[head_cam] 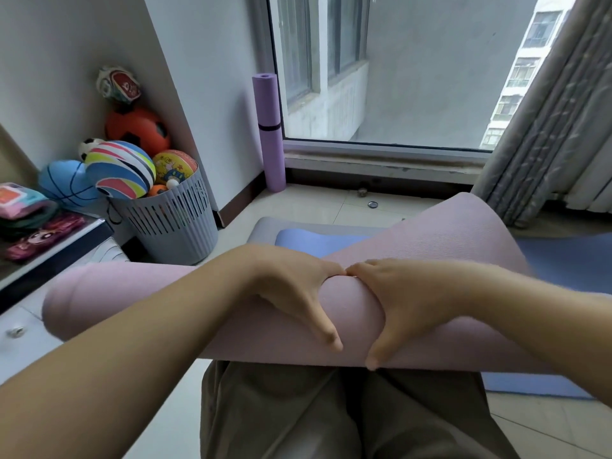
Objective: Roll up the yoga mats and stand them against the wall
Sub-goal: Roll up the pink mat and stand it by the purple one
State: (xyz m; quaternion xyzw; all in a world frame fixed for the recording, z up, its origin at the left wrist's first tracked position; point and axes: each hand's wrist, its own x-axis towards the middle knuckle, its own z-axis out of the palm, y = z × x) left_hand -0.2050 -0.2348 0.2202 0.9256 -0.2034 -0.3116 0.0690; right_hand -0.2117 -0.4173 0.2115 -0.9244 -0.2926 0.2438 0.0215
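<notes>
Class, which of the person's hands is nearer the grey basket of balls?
Left. The left hand grips the pink mat right of the basket; the right hand grips it farther right.

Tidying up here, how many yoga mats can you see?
4: purple rolled by window, pink in left hand and right hand, blue and grey on floor; others may be hidden.

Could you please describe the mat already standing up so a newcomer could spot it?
Start at the big window. At its left edge a purple mat stands upright on the floor. Unlike the pink mat, it is tightly rolled with a dark band.
</notes>
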